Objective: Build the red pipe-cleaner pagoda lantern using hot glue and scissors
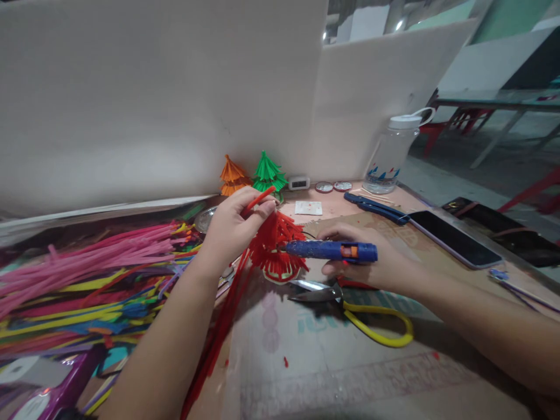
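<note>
My right hand (350, 251) is closed around a blue hot glue gun (324, 250), its nozzle pointing left at a red pipe-cleaner tree (280, 265). The tree stands on a pale round base, its layers made of fringed red pieces. Above it, my left hand (245, 219) pinches a red pipe cleaner (260, 199). Whether those fingers also touch the tree's top cannot be made out. Below the glue gun lie open scissors (378, 326) with a yellow handle loop. Long red strips (227, 326) hang down beside my left forearm.
An orange tree (231, 175) and a green tree (266, 169) stand against the white panel. Bundled pipe cleaners (100, 280) cover the left side. A water bottle (387, 154), blue pliers (376, 208) and a phone (455, 238) lie to the right. A purple device (65, 379) sits at lower left.
</note>
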Available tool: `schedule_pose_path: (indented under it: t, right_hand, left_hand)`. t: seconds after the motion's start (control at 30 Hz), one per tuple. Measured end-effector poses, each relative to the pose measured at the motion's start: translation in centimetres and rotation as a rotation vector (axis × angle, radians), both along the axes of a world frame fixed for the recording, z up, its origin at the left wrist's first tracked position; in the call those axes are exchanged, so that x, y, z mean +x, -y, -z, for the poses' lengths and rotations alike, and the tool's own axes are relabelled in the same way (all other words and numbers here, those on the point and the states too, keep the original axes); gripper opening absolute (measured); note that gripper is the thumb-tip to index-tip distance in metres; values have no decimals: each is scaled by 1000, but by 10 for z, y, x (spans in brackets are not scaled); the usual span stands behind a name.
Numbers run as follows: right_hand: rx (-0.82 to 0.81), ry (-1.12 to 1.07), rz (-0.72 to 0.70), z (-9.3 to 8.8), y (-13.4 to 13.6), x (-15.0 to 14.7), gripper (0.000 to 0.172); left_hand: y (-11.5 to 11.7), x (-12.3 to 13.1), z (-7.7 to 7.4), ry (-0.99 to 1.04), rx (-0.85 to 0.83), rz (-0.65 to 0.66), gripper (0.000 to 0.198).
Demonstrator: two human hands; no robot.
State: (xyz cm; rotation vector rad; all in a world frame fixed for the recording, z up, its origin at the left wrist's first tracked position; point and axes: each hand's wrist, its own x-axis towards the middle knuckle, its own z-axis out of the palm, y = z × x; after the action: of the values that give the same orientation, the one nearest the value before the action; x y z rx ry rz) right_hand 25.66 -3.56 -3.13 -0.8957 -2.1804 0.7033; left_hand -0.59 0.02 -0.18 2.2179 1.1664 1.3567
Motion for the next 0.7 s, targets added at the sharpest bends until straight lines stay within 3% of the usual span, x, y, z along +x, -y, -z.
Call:
schedule_pose_path:
  t: [0.7]
  right_hand:
    - [-20, 89, 33, 1, 2, 1, 33]
  left_hand:
    - [-1, 0, 0, -11, 18, -12, 19]
